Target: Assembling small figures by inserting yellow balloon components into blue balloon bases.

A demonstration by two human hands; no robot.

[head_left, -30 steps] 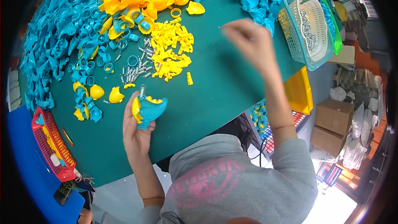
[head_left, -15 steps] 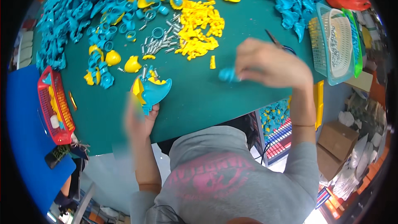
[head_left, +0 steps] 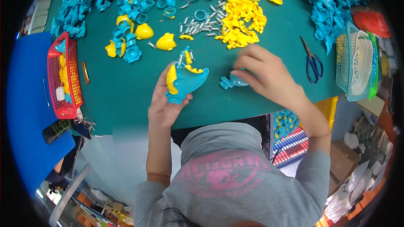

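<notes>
My left hand point(head_left: 165, 106) is closed around a curved blue plastic shell point(head_left: 192, 80), held just above the green table. Yellow pieces point(head_left: 172, 80) sit along the shell's edges, and a small metal pin point(head_left: 181, 59) stands at its top. To the right, my right hand point(head_left: 261, 72) has its fingers closed on a matching blue plastic part point(head_left: 238, 80), whose notched end points toward the left hand. The right hand's fingers cover much of that part. A gap separates the two parts.
Loose metal pins point(head_left: 202, 26), small yellow parts point(head_left: 244, 19) and blue rings point(head_left: 200, 15) lie beyond my hands. Blue parts point(head_left: 332, 8) are heaped at the back. Scissors point(head_left: 313, 65) rest right of my right hand. Baskets stand at both sides, a red one point(head_left: 75, 86) at left.
The whole view has shifted. My right hand has moved left, away from the scissors, bringing its blue part closer to the shell in my left hand. Both grips stay closed.
</notes>
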